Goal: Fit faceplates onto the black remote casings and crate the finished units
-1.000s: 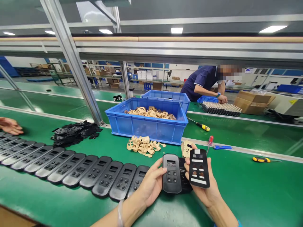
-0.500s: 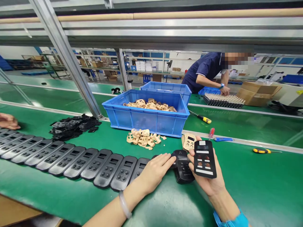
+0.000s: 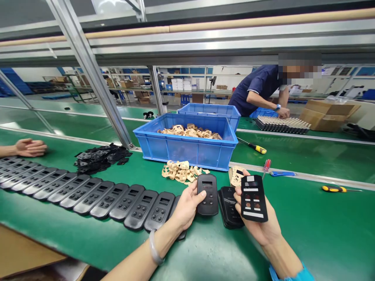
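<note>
My left hand (image 3: 187, 207) is closed round a black remote control (image 3: 208, 205), its thumb on the front near the small window and buttons. In my right hand (image 3: 263, 230) is a thin black faceplate (image 3: 253, 199) with white strips, a window and round holes, held up by its left and lower edges. Between the two hands lies a stack of glossy black faceplates (image 3: 230, 210). A long row of black remote controls (image 3: 137, 208) runs off to the left on the green table. Part of the row's right end is behind my left wrist.
A blue bin (image 3: 187, 150) holds tan paper scraps; more scraps (image 3: 178, 171) lie before it. Black pieces (image 3: 99, 158) are heaped left. Screwdrivers (image 3: 334, 189) and a blue cutter (image 3: 283, 173) lie right. Another person's hand (image 3: 31, 147) rests far left; a co-worker (image 3: 260, 89) bends over parts opposite.
My left hand, which lay flat by the row's end, now holds a remote control raised beside the stack. My right hand keeps the faceplate. The other person's hand at far left shows more.
</note>
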`<state>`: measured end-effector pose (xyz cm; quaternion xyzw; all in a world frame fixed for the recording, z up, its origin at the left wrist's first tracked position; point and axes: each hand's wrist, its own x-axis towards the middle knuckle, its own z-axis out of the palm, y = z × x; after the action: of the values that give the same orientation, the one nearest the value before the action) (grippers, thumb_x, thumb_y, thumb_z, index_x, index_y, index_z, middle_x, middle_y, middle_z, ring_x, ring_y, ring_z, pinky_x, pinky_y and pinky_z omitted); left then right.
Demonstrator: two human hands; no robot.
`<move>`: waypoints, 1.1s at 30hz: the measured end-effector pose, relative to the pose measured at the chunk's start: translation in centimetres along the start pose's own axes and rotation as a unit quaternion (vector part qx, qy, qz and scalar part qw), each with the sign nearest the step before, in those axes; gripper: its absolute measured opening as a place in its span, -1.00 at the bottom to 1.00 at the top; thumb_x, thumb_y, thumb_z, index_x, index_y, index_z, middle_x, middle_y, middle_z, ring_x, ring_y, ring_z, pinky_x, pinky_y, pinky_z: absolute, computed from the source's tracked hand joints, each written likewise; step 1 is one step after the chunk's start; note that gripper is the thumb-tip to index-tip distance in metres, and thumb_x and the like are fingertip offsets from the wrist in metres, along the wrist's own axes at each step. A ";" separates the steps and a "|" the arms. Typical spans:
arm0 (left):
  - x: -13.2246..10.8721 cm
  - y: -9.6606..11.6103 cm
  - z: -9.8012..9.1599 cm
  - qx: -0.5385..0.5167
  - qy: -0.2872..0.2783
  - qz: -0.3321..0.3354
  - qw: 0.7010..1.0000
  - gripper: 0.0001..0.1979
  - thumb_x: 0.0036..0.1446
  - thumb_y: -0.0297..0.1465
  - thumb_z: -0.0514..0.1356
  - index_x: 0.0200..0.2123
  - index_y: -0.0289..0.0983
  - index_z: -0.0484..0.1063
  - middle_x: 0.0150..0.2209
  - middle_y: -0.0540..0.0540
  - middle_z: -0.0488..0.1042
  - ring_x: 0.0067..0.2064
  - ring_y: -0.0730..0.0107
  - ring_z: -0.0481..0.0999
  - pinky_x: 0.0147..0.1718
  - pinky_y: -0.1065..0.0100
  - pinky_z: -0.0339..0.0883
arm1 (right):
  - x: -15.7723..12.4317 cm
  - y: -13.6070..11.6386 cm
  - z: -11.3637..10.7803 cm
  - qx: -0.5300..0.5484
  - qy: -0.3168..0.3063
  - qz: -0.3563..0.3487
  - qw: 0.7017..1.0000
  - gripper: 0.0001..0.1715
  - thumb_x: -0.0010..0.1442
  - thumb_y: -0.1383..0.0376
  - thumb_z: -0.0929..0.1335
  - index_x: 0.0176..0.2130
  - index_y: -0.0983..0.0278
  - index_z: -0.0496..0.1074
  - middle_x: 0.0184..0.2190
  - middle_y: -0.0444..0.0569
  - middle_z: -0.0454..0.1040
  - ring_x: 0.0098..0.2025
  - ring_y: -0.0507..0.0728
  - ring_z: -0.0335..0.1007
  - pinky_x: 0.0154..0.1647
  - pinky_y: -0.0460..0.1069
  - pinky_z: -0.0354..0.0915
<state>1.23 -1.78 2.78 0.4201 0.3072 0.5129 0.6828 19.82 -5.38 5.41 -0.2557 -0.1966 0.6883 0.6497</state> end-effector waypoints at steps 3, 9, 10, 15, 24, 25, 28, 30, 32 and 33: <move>-0.3 0.3 0.4 -0.055 -0.020 -0.070 0.996 -0.53 0.01 -0.37 0.33 0.01 -0.36 0.40 -0.09 -0.25 0.53 -0.07 0.15 0.52 -0.09 0.24 0.37 | 0.0 0.4 -0.2 -0.034 0.025 0.001 0.999 -0.39 0.02 0.29 0.46 0.07 0.02 0.35 -0.43 -0.18 0.34 -0.54 -0.07 0.14 -0.58 -0.23 0.22; -1.1 0.5 1.1 -0.106 -0.034 -0.124 0.986 -0.62 0.08 -0.40 0.29 -0.01 -0.37 0.44 -0.17 -0.22 0.56 -0.19 0.28 0.54 -0.18 0.37 0.36 | 0.1 1.4 -0.6 -0.202 0.062 -0.016 0.977 -0.41 0.02 0.14 0.50 0.04 0.11 0.38 -0.53 -0.27 0.17 -0.67 -0.15 -0.07 -0.75 -0.25 0.08; -1.2 0.5 1.2 -0.114 -0.033 -0.129 0.985 -0.64 0.10 -0.39 0.27 -0.02 -0.38 0.45 -0.18 -0.22 0.56 -0.20 0.30 0.53 -0.18 0.38 0.35 | 0.1 1.6 -0.6 -0.247 0.057 -0.029 0.967 -0.42 0.03 0.11 0.49 0.04 0.13 0.39 -0.54 -0.28 0.14 -0.68 -0.15 -0.06 -0.76 -0.24 0.09; -1.6 0.2 1.7 -0.128 -0.034 -0.145 0.981 -0.67 0.17 -0.37 0.20 -0.02 -0.40 0.44 -0.22 -0.22 0.56 -0.23 0.32 0.52 -0.19 0.37 0.34 | -0.2 2.1 -0.6 -0.427 0.018 -0.057 0.902 -0.43 0.12 0.08 0.41 0.09 0.20 0.35 -0.52 -0.25 0.18 -0.71 -0.12 0.14 -0.72 -0.17 0.20; -1.7 -0.2 1.7 -0.139 -0.050 -0.159 0.976 -0.68 0.23 -0.38 0.13 0.01 -0.39 0.41 -0.21 -0.23 0.54 -0.23 0.32 0.51 -0.22 0.36 0.33 | -0.3 2.4 -1.3 -0.480 -0.013 -0.061 0.875 -0.48 0.18 0.10 0.36 0.10 0.17 0.35 -0.46 -0.23 0.13 -0.71 -0.12 0.18 -0.73 -0.16 0.19; -1.7 -0.2 1.7 -0.136 -0.049 -0.160 0.976 -0.69 0.24 -0.39 0.12 0.02 -0.39 0.41 -0.20 -0.24 0.54 -0.23 0.32 0.51 -0.21 0.36 0.33 | -0.3 2.3 -1.2 -0.475 -0.013 -0.055 0.878 -0.48 0.18 0.10 0.36 0.10 0.17 0.35 -0.46 -0.23 0.13 -0.71 -0.13 0.17 -0.73 -0.16 0.19; -1.6 -0.1 1.8 -0.131 -0.042 -0.166 0.976 -0.69 0.25 -0.39 0.10 0.01 -0.40 0.40 -0.20 -0.25 0.54 -0.24 0.32 0.51 -0.20 0.35 0.33 | -0.2 2.2 -1.2 -0.463 -0.010 -0.048 0.885 -0.49 0.18 0.10 0.36 0.10 0.18 0.36 -0.44 -0.23 0.14 -0.72 -0.14 0.17 -0.73 -0.17 0.19; -1.7 0.0 1.8 -0.135 -0.044 -0.163 0.976 -0.69 0.25 -0.39 0.10 0.01 -0.40 0.40 -0.19 -0.25 0.54 -0.22 0.32 0.51 -0.19 0.34 0.33 | -0.1 2.4 -1.3 -0.464 -0.014 -0.057 0.884 -0.50 0.18 0.11 0.36 0.09 0.17 0.36 -0.42 -0.22 0.14 -0.71 -0.15 0.19 -0.73 -0.17 0.19; -1.7 -0.1 1.7 -0.140 -0.048 -0.158 0.976 -0.69 0.25 -0.39 0.11 0.01 -0.39 0.40 -0.18 -0.25 0.54 -0.20 0.31 0.51 -0.18 0.34 0.33 | -0.1 2.6 -1.5 -0.472 -0.018 -0.070 0.879 -0.51 0.19 0.12 0.36 0.10 0.13 0.36 -0.39 -0.22 0.13 -0.71 -0.14 0.21 -0.74 -0.17 0.19; -1.7 -0.2 1.7 -0.141 -0.048 -0.156 0.976 -0.69 0.24 -0.40 0.11 0.02 -0.39 0.40 -0.18 -0.24 0.54 -0.19 0.30 0.51 -0.19 0.35 0.33 | -0.1 2.7 -1.6 -0.476 -0.018 -0.078 0.876 -0.52 0.19 0.12 0.36 0.09 0.12 0.36 -0.38 -0.22 0.12 -0.71 -0.14 0.22 -0.75 -0.17 0.19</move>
<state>2.27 -3.89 3.37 0.2904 0.2601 0.4170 0.8210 18.62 -5.77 2.49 -0.5053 -0.5319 0.4630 0.4974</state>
